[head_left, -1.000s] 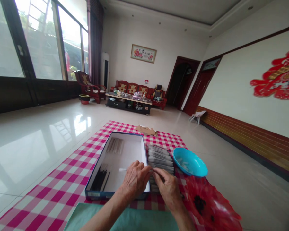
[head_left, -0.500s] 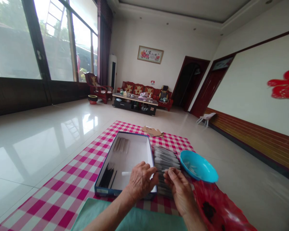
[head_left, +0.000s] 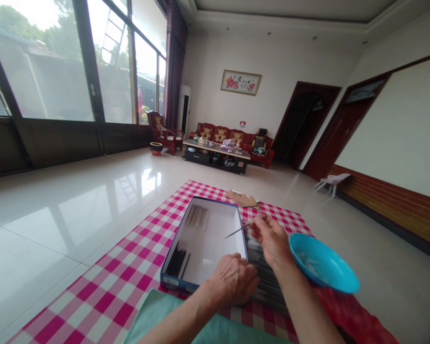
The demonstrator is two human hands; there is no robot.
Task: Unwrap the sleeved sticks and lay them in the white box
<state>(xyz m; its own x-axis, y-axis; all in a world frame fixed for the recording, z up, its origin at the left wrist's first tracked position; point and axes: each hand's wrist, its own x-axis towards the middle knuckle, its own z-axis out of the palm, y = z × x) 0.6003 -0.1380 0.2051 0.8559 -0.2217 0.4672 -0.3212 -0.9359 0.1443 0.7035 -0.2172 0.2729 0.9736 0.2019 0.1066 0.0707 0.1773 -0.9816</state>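
Observation:
My right hand (head_left: 270, 239) pinches a thin dark stick (head_left: 236, 231) and holds it over the right wall of a shallow blue box (head_left: 172, 282) with a white floor. My left hand (head_left: 232, 285) is curled at the box's near right corner, touching a row of grey packets (head_left: 263, 274) stacked beside the box; what its fingers hold is hidden. Inside the box lie a bunch of dark sticks (head_left: 178, 258) near the front left and a paler bunch (head_left: 197, 216) at the far end.
A turquoise bowl (head_left: 322, 267) sits right of the packets, with a red plastic bag (head_left: 351, 315) below it. Cardboard scraps (head_left: 243, 199) lie at the far edge of the pink checked cloth (head_left: 103, 301). A green cloth (head_left: 150, 325) is nearest me. Glossy tiled floor surrounds everything.
My right hand has risen and moved away from the left hand, drawing a thin stick out over the box. The left hand has stayed low at the box corner. The view has turned left.

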